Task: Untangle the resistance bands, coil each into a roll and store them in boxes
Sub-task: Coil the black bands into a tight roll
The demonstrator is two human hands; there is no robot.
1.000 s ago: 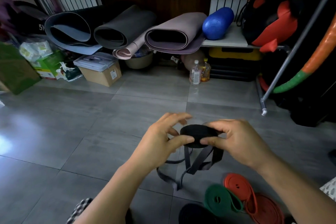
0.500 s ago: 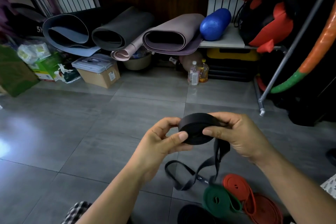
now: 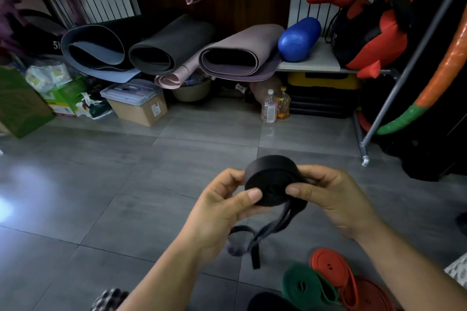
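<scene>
A black resistance band (image 3: 271, 179), mostly coiled into a thick roll, is held in the air between both hands. My left hand (image 3: 222, 207) pinches the roll's left side with thumb on its face. My right hand (image 3: 331, 197) grips the right side, thumb on the face. A short loose tail (image 3: 255, 237) of the band hangs below the roll, above the floor. On the floor at the lower right lie a coiled green band (image 3: 303, 285), a coiled red band (image 3: 331, 267) and another black roll (image 3: 265, 303) at the bottom edge.
A grey tiled floor (image 3: 126, 197) spreads ahead. A cardboard box with a clear lid (image 3: 136, 101) stands at the back left. Rolled mats (image 3: 169, 45), a blue roller (image 3: 299, 39), two bottles (image 3: 274, 106) and a metal rack leg (image 3: 364, 156) line the back.
The roll has grown thicker as both hands turned it. The hanging tail has shortened and lifted. The roll tilted so its flat face points toward me.
</scene>
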